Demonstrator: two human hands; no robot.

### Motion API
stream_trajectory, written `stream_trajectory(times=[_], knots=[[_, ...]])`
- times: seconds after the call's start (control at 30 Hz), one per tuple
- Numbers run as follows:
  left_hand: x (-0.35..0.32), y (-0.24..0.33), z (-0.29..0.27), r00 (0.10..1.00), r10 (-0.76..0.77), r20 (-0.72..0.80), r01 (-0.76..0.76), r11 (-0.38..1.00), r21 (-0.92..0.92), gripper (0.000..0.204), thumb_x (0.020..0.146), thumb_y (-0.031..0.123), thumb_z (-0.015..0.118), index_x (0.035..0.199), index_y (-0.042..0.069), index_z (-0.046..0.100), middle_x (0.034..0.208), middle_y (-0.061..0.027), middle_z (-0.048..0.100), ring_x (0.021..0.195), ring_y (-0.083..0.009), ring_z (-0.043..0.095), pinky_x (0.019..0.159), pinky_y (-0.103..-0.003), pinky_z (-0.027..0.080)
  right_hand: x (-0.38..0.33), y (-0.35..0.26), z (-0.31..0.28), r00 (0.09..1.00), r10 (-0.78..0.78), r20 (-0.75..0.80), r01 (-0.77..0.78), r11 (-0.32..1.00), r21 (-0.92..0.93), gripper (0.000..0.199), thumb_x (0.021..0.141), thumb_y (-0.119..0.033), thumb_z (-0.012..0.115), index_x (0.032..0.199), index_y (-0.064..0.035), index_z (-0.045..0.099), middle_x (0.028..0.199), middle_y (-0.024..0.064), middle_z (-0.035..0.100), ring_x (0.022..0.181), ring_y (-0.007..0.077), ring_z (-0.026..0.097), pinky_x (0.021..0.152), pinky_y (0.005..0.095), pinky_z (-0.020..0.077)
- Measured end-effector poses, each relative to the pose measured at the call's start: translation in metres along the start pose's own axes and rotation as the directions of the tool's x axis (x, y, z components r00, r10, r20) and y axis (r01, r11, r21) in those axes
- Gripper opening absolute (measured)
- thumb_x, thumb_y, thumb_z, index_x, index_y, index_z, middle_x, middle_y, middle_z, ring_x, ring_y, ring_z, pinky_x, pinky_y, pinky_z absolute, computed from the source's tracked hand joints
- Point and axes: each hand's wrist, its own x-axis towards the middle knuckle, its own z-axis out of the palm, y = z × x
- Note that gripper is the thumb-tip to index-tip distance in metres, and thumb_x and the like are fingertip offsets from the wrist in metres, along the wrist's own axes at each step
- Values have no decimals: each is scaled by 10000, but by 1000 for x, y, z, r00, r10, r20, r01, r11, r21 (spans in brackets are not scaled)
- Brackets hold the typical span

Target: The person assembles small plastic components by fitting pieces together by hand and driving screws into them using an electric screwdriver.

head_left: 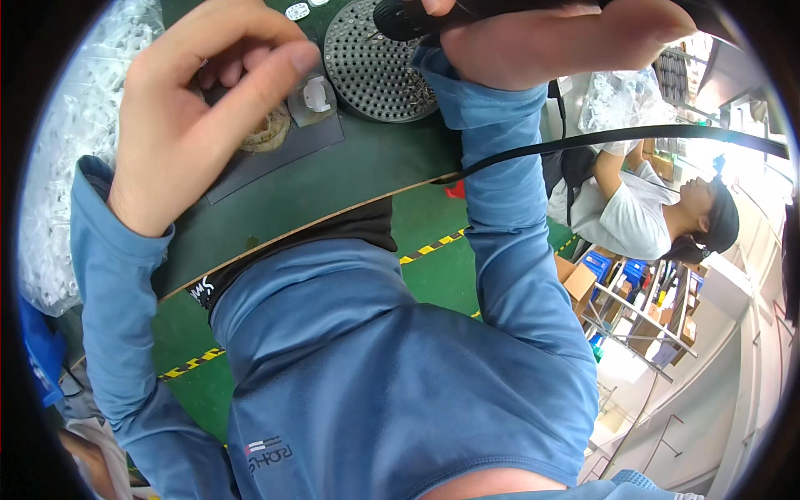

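My left hand [200, 108] hovers over the near left of the green table [350, 175]. Its thumb and forefinger are pinched; anything between them is hidden. My right hand [567, 46] wraps round a black cylindrical tool, which looks like an electric screwdriver [402, 20], lying sideways at the upper edge. Below the tool's front end is a round metal tray [350, 79] full of small holes, with loose screws [417, 96] at its right side. Between tray and left hand, a white plastic part [317, 94] rests on a dark flat sheet [287, 154], beside a roll of yellowish tape [271, 133].
A clear bag of white parts [75, 150] fills the table's left side. Small white pieces [297, 11] lie behind the tray. A black cable [617, 142] crosses over my right sleeve. Another person [625, 208] sits at the right, near shelving with boxes [642, 300].
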Motion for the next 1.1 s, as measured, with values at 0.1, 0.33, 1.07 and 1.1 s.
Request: stream_trajectory(times=[0.1, 0.33, 1.07, 1.1], knots=[[1, 9, 6, 967, 256, 9, -255, 959, 122, 300, 811, 52, 791, 1063, -47, 662, 935, -58, 556, 834, -161, 523, 741, -267, 403, -3, 1, -7, 999, -46, 15, 47, 997, -54, 1017, 827, -940, 411, 1202, -6, 562, 725, 151, 614, 533, 220, 549, 503, 330, 493], [1, -2, 10, 939, 343, 38, -345, 928, 144, 413, 680, 46, 847, 1039, -21, 654, 877, -97, 521, 799, -243, 519, 692, -341, 426, 14, -39, 13, 949, 11, 314, 41, 987, -156, 1093, 818, -976, 299, 1407, -73, 481, 841, 65, 593, 597, 199, 563, 645, 372, 516], [8, -4, 7, 899, 429, 91, -438, 863, 252, 198, 799, 64, 787, 953, 32, 667, 844, -80, 587, 777, -247, 570, 693, -351, 443, 8, -13, 19, 861, 16, 508, -54, 997, 60, 623, 966, -171, 727, 1493, -196, 397, 970, 65, 608, 769, 248, 626, 776, 420, 511], [5, -3, 10, 913, 403, 59, -404, 878, 258, 237, 766, 87, 805, 949, 51, 658, 838, -92, 578, 794, -290, 559, 708, -380, 443, 11, -13, 19, 850, 21, 526, -60, 996, 59, 629, 961, -167, 731, 1493, -194, 396, 970, 67, 609, 770, 249, 627, 775, 421, 511]])
